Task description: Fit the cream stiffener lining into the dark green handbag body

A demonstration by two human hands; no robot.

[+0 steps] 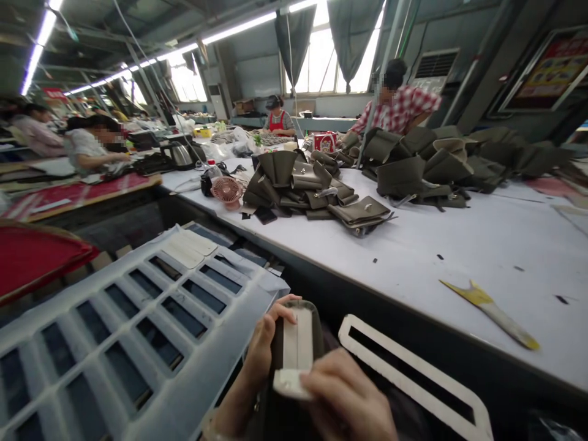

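Low in the middle, my left hand [266, 343] grips a dark olive leather-like piece [316, 321], its fingers curled over the edge. Along the face of that piece lies a cream strip [297, 343] with a thin line down its length. My right hand [351, 392], slightly blurred, pinches a cream end piece [289, 384] at the strip's near end. Whether the strip and end piece are one part, I cannot tell. Close by on the right is a cream slotted frame [413, 361].
Left of me lies a pale slotted tray [197, 349] with cream pieces [190, 247] on it. On the white table [367, 288] are olive bags in piles [294, 184], a pink fan [227, 191] and a yellow-ended tool [491, 312]. Co-workers, one in a checked shirt [413, 110], work beyond.
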